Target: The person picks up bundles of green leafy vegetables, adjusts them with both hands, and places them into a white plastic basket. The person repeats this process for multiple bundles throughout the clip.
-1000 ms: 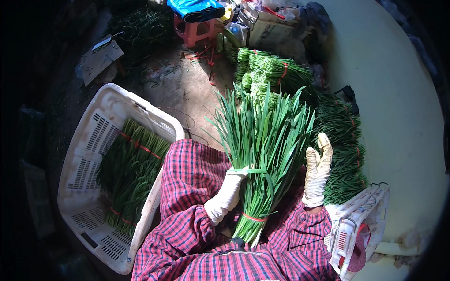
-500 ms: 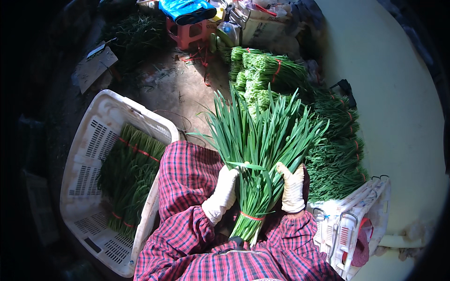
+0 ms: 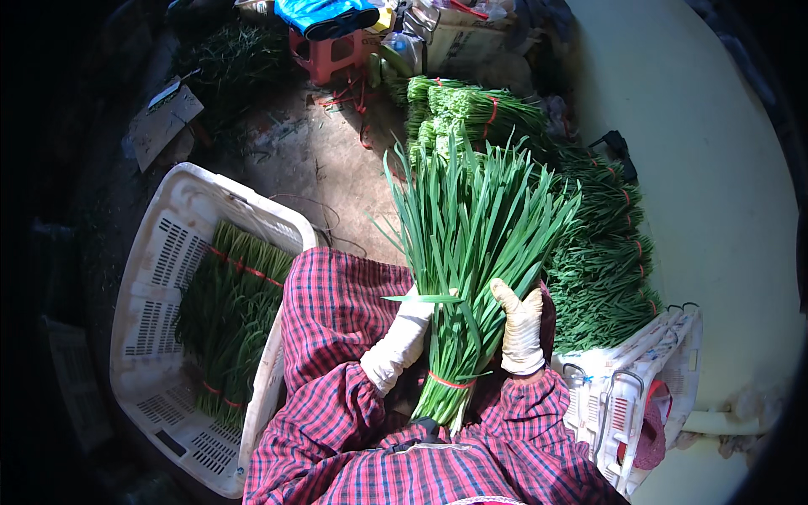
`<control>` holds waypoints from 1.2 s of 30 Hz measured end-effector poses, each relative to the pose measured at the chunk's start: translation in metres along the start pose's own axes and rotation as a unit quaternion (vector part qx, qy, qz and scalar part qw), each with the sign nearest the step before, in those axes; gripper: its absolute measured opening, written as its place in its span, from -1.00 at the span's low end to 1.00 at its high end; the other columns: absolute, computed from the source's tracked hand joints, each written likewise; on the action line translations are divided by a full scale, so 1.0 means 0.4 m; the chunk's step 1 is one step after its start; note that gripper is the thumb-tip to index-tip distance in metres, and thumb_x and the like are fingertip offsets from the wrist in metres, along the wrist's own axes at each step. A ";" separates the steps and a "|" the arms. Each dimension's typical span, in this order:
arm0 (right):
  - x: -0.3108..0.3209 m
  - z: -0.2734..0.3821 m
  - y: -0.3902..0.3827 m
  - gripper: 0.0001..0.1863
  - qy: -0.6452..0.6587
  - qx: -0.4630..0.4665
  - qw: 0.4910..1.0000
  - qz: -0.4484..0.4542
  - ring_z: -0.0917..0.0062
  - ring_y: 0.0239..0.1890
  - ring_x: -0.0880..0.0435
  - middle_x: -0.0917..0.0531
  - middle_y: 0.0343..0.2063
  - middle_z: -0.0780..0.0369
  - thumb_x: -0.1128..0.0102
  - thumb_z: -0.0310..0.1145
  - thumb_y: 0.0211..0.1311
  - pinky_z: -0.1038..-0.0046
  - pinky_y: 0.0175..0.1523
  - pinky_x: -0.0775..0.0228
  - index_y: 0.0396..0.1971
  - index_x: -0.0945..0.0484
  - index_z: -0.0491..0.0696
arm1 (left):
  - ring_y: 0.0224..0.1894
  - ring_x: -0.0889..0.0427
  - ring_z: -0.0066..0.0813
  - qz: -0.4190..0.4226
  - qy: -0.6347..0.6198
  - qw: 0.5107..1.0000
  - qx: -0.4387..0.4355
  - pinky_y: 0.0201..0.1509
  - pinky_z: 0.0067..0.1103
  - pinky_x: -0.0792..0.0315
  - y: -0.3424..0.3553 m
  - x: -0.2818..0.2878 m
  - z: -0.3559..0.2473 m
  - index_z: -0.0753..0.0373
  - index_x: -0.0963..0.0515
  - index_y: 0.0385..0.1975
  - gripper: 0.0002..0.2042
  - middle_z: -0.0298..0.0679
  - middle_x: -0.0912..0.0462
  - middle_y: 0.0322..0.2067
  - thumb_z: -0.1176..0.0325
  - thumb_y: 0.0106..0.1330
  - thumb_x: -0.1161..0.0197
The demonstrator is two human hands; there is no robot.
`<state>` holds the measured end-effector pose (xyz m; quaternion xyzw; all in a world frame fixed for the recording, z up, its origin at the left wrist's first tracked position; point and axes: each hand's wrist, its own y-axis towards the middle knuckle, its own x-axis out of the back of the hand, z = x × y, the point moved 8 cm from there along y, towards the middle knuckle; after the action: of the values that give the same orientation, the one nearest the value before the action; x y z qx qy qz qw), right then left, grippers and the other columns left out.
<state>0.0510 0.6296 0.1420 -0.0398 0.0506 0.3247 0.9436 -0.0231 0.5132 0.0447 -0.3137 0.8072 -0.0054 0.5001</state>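
Note:
A large bunch of garlic chives [image 3: 471, 244] stands in front of my body, leafy tops fanned away from me and pale cut ends toward me. A red band [image 3: 452, 383] circles its lower stems. Both my hands wear whitish gloves and clasp the bunch from its two sides. My left hand [image 3: 402, 337] presses its left side, with the fingers partly hidden by leaves; one bent leaf crosses over it. On the right side my right hand [image 3: 522, 328] rests against the leaves, thumb raised and touching them.
At left stands a white plastic crate [image 3: 181, 215] holding banded chives [image 3: 227, 328]. Tied bundles [image 3: 598, 261] are stacked ahead and to the right. A white basket [image 3: 627, 404] sits at lower right. Farther off are a red stool [image 3: 324, 57] and a cardboard piece [image 3: 168, 126].
The leafy tops have drawn in somewhat on the left and stand more upright. My left hand has shifted slightly inward and up; the right stays against the bunch.

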 end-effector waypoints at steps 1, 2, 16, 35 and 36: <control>0.012 -0.010 -0.001 -0.53 -0.010 -0.025 0.999 -0.017 0.64 -0.19 -0.55 -0.60 -0.16 0.36 -0.29 -0.49 0.10 0.53 0.00 -0.39 0.06 -0.45 -0.08 | -0.36 -0.54 -0.64 -0.018 0.009 1.000 0.013 -0.24 -0.63 -0.48 0.000 0.005 0.003 0.21 -0.53 -0.13 -0.74 -0.44 -0.59 -0.34 0.27 0.26 -0.31; 0.020 -0.014 -0.002 -0.53 -0.011 -0.029 0.999 -0.022 0.64 -0.19 -0.56 -0.61 -0.17 0.36 -0.30 -0.49 0.09 0.53 0.00 -0.39 0.06 -0.45 -0.08 | -0.36 -0.54 -0.64 -0.014 0.005 1.000 0.012 -0.24 -0.62 -0.48 0.000 0.004 -0.001 0.21 -0.54 -0.16 -0.76 -0.44 -0.59 -0.36 0.27 0.25 -0.31; 0.065 0.009 -0.014 -0.22 -0.145 0.056 0.984 -0.089 0.55 0.08 -0.40 -0.40 0.16 0.24 -0.26 -0.37 0.25 0.48 0.28 -0.17 0.39 -0.04 -0.08 | -0.40 -0.55 -0.64 -0.040 0.052 0.998 -0.011 -0.27 -0.63 -0.45 -0.009 0.018 -0.005 0.25 -0.60 -0.28 -0.81 -0.42 -0.60 -0.42 0.26 0.26 -0.28; 0.097 0.085 -0.044 -0.52 -0.082 0.130 0.988 0.000 0.51 0.15 -0.46 -0.48 0.13 0.19 -0.24 -0.46 0.25 0.56 0.21 -0.33 0.16 -0.38 -0.17 | -0.29 -0.53 -0.64 -0.073 0.015 0.997 -0.033 -0.17 -0.61 -0.44 -0.012 0.024 -0.016 0.18 -0.52 -0.17 -0.77 -0.43 -0.58 -0.31 0.25 0.26 -0.26; 0.107 0.051 -0.051 -0.47 -0.101 0.071 0.992 0.029 0.51 0.17 -0.44 -0.44 0.16 0.18 -0.24 -0.42 0.26 0.53 0.26 -0.27 0.20 -0.33 -0.18 | -0.31 -0.51 -0.63 -0.085 0.007 0.995 -0.043 -0.19 -0.60 -0.43 -0.012 0.030 -0.018 0.18 -0.51 -0.18 -0.79 -0.44 -0.56 -0.35 0.26 0.27 -0.24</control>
<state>0.0985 0.6416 0.1581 0.0615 -0.0210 0.3503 0.9344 -0.0301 0.5012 0.0402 -0.4024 0.7804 -0.0148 0.4783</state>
